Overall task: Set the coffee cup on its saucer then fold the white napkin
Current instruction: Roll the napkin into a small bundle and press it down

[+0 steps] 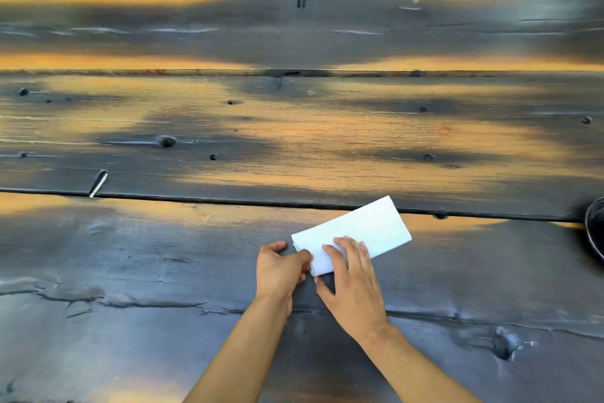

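The left hand (281, 267) pinches the near end of the white napkin (354, 232), while the right hand (351, 278) presses flat fingers on top of it, on the dark wooden table (163, 255). If either hand slips, the layers could skew and the crease run crooked. At the right edge only a dark round rim (595, 232) shows, cut off; cup and saucer cannot be confirmed.

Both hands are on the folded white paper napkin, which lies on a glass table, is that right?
Not quite. The head view shows the folded white paper napkin lying on a dark, weathered wooden plank table, not glass. The rest holds: the left hand and the right hand are both on its near end.
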Action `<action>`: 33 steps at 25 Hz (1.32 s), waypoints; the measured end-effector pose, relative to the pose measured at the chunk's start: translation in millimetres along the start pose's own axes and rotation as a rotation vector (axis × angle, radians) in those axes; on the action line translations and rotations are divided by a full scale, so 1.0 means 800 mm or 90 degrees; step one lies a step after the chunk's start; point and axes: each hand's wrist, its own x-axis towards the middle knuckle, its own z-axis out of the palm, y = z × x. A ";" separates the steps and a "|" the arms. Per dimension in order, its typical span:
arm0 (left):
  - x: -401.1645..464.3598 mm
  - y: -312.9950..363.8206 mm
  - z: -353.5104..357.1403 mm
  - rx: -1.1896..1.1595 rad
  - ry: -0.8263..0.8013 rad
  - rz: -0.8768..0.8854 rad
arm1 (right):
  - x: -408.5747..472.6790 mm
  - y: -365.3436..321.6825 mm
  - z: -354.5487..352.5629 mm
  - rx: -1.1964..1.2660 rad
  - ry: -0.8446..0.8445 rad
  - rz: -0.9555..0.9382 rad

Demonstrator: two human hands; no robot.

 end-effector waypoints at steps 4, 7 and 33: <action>-0.012 -0.015 0.000 -0.126 -0.047 -0.066 | -0.009 0.003 0.002 0.033 0.073 -0.009; -0.021 -0.028 -0.006 -0.087 -0.088 0.005 | -0.018 0.009 0.000 0.077 0.106 0.000; 0.060 -0.065 -0.008 0.724 -0.382 1.065 | -0.076 0.111 -0.044 0.150 0.115 -0.146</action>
